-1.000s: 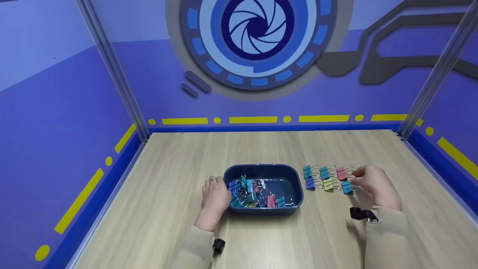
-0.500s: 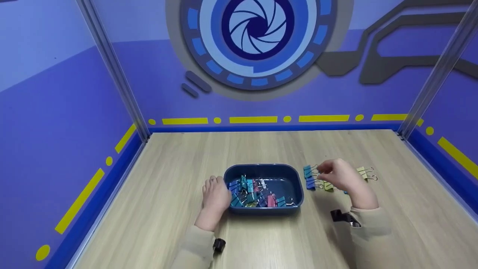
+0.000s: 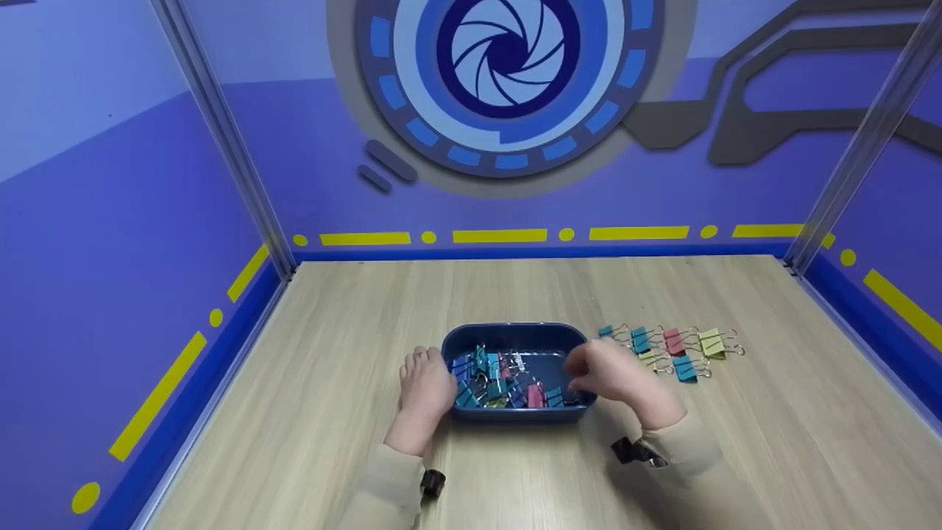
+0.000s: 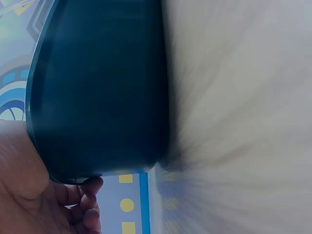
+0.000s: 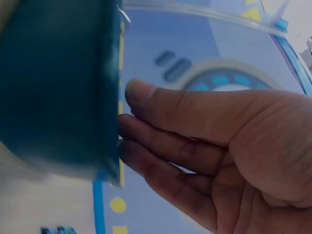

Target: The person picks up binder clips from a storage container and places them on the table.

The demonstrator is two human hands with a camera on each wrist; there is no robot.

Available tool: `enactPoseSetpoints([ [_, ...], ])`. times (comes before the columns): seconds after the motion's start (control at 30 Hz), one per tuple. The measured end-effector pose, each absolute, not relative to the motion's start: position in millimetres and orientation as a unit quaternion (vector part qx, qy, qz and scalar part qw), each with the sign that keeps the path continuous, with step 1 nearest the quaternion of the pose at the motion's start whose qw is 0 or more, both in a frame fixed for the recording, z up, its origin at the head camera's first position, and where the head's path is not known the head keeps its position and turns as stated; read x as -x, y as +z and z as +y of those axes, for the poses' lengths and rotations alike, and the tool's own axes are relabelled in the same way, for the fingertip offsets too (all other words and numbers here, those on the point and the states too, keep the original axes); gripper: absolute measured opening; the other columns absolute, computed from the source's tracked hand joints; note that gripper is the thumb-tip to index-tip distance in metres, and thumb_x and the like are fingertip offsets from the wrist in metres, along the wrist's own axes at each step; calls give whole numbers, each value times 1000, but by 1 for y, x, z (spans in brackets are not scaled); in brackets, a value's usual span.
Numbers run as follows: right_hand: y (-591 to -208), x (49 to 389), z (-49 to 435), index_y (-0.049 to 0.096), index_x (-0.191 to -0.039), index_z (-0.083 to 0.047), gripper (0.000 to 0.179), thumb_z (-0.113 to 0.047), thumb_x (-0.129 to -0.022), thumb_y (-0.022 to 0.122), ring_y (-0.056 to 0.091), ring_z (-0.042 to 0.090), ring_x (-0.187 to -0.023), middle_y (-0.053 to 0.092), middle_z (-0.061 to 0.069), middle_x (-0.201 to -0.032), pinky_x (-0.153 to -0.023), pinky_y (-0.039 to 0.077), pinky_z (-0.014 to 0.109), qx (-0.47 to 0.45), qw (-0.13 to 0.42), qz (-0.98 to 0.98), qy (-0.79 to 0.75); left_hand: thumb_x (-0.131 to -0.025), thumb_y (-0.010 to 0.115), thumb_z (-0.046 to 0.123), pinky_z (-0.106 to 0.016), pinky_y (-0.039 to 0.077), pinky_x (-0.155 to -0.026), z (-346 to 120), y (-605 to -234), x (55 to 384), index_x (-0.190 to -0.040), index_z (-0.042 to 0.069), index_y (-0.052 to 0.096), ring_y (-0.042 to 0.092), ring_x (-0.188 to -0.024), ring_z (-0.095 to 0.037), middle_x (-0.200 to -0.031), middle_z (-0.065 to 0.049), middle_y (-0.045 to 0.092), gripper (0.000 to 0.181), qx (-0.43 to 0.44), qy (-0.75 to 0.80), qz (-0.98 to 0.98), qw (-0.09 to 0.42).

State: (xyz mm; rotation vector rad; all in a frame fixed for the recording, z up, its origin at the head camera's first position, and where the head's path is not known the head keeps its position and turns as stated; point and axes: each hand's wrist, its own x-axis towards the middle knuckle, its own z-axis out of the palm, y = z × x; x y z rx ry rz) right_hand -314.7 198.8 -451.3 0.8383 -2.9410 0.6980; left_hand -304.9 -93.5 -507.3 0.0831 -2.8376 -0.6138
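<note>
A dark blue rectangular box [image 3: 515,417] holds several colored binder clips [image 3: 493,379], heaped mostly toward its left side. At the box's left end, my left hand [image 3: 425,386] holds the rim; in the left wrist view its fingers [image 4: 90,214] curl by the outer wall and the thumb is hidden. Over the box's right rim reaches my right hand [image 3: 614,372]. Seen in the right wrist view, its thumb and fingertips [image 5: 139,92] stand apart, with nothing between them. Rows of binder clips [image 3: 673,342], teal, pink and yellow, lie right of the box, partly behind my right hand.
The wooden table [image 3: 353,316] stretches around the box. Blue and purple printed panels [image 3: 294,162] enclose its back and sides, with metal posts [image 3: 221,132] at the corners. A black strap piece [image 3: 433,483] sits at the left wrist.
My right hand has let go of a yellow binder clip at the right end of the back row and moved left to the box. The left hand stays in place.
</note>
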Motion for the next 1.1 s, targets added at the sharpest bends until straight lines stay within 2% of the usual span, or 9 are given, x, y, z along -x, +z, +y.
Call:
enactPoseSetpoints([
  [0.1,-458,313,189,78,-90,-2,16,-2,-75,83,62,12,-74,74,4,-84,-70,57,37,-262,-5,-945,198,-90,69,11,-51,40,-94,-94,-507,306,-110,-6,60,51,-107,-39,-112,-22,57,28,-31,-214,-970,114],
  [0.2,-464,313,184,74,-77,-4,10,2,-72,80,50,9,-64,63,-2,-71,-58,46,30,-263,-7,-948,180,-89,69,11,-51,40,-94,-94,-507,306,-110,-6,60,51,-107,-39,-113,-22,57,29,-32,-216,-969,112],
  [0.27,-467,313,181,64,-66,-7,18,5,-69,76,39,9,-58,50,-6,-62,-53,34,27,-269,-3,-948,171,-90,69,12,-51,40,-95,-94,-507,305,-111,-6,59,51,-108,-39,-113,-22,57,29,-32,-216,-970,108],
  [0.33,-469,314,180,54,-60,-11,28,8,-67,73,32,9,-55,38,-8,-60,-51,25,26,-278,4,-946,165,-90,69,12,-51,40,-95,-94,-507,305,-112,-6,59,51,-108,-39,-113,-22,57,30,-32,-216,-970,108],
  [0.43,-471,313,179,43,-58,-15,39,11,-67,72,28,9,-54,31,-8,-59,-50,21,24,-292,18,-945,149,-90,70,13,-51,40,-95,-94,-506,304,-112,-6,59,51,-108,-38,-114,-22,57,31,-33,-216,-970,107],
  [0.53,-473,313,177,51,-58,-12,34,11,-69,73,33,10,-53,39,-6,-58,-49,26,25,-285,19,-949,131,-90,70,12,-51,40,-95,-94,-506,304,-112,-6,59,50,-107,-38,-113,-22,56,31,-33,-216,-970,106],
  [0.77,-478,313,174,55,-57,-10,29,14,-71,66,38,12,-53,46,-4,-59,-48,31,27,-267,21,-957,115,-89,70,12,-49,42,-90,-93,-506,303,-110,-6,60,53,-103,-37,-111,-22,57,30,-26,-201,-972,120],
  [0.93,-477,315,177,70,-66,-8,21,12,-72,68,46,10,-55,60,-3,-62,-49,39,26,-284,18,-951,126,-89,69,11,-50,42,-91,-93,-506,303,-111,-7,60,52,-104,-38,-111,-22,57,30,-27,-204,-971,119],
  [1.1,-474,316,182,75,-74,-7,14,8,-75,73,56,9,-61,69,1,-71,-55,49,28,-299,31,-944,136,-90,70,11,-50,42,-92,-93,-506,303,-111,-7,60,52,-105,-39,-112,-23,57,30,-28,-210,-970,116],
])
